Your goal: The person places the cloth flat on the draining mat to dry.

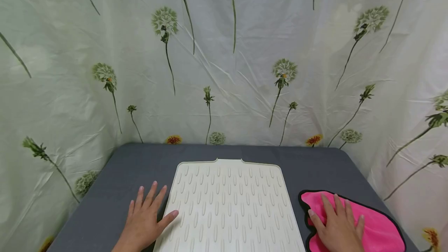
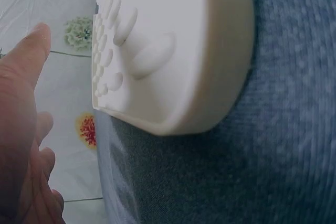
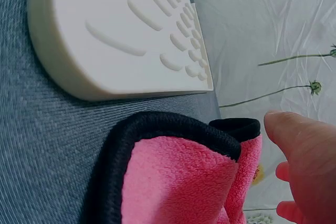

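this looks like a ready stage: the right grip (image 1: 338,226), fingers spread, lies over the pink cloth (image 1: 380,230) beside the white tray (image 1: 226,204); the left grip (image 1: 146,220), also spread, overlaps the tray's edge. lifting the cloth would call for curled fingers.

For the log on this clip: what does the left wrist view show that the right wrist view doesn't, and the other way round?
Only the left wrist view: the person's left grip, at the picture's left edge beside the board.

Only the right wrist view: the person's right grip, at the right edge, and the pink cloth with its black trim.

Both: a rounded corner of the white ridged board, the blue-grey surface under it, and the flower-printed sheet behind.
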### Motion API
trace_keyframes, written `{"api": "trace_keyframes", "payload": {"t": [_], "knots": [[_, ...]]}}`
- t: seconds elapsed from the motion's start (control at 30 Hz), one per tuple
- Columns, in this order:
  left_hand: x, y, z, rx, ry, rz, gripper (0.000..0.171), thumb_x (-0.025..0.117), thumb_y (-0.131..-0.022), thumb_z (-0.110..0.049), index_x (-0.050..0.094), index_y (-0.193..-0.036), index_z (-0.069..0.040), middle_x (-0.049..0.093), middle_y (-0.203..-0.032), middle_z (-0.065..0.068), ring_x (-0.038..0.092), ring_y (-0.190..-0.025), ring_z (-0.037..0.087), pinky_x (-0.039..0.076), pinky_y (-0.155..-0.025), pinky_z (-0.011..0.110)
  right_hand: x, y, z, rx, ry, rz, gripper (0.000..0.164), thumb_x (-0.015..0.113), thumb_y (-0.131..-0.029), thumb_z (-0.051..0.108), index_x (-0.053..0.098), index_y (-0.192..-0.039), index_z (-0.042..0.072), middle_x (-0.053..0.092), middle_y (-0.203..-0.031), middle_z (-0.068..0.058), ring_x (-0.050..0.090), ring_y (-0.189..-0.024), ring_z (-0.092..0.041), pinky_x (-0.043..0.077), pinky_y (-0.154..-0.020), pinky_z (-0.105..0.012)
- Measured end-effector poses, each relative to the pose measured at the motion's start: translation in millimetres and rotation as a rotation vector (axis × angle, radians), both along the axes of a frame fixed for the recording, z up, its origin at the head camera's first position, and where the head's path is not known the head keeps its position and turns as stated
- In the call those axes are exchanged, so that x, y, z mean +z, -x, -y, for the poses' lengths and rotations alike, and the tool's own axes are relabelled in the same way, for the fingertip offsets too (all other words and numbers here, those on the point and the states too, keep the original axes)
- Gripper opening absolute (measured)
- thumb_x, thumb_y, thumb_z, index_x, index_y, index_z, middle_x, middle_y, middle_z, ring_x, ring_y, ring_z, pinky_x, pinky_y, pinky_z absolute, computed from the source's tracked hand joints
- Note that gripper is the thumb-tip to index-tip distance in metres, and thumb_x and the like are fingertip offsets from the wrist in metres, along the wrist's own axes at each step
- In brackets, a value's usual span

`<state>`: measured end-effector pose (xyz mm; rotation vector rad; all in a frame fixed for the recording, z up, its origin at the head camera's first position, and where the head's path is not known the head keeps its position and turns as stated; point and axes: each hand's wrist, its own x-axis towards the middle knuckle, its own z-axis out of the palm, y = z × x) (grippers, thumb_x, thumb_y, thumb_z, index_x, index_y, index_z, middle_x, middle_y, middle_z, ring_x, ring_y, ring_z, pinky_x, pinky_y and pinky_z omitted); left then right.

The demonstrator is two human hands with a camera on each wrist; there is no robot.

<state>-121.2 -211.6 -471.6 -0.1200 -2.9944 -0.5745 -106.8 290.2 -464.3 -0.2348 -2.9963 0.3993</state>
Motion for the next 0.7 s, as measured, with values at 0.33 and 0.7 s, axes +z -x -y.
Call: {"api": "trace_keyframes", "payload": {"t": [0.33, 0.7], "knots": [[3.5, -3.7, 0, 0.005, -0.002, 0.0, 0.083, 0.049, -0.079, -0.069, 0.035, -0.143, -0.018, 0.017, -0.151, 0.015, 0.007, -0.133, 0.049, 0.009, -0.094, 0.07, 2.3, -1.2, 0, -0.013, 0.01, 0.026, 0.088, 0.036, -0.084, 0.07, 0.035, -0.137, -0.001, 0.016, -0.14, -0.035, 0.001, -0.13, -0.053, -0.01, -0.091, -0.073], [0.5, -14.3, 7, 0.033, 0.011, 0.144, 0.088, 0.041, -0.079, -0.074, 0.031, -0.145, -0.016, 0.019, -0.147, 0.025, 0.021, -0.125, 0.057, 0.015, -0.088, 0.075, -2.8, -5.9, -2, -0.032, 0.019, 0.006, 0.09, 0.037, -0.082, 0.072, 0.035, -0.136, 0.001, 0.02, -0.138, -0.033, 0.003, -0.129, -0.052, -0.008, -0.091, -0.074]]}}
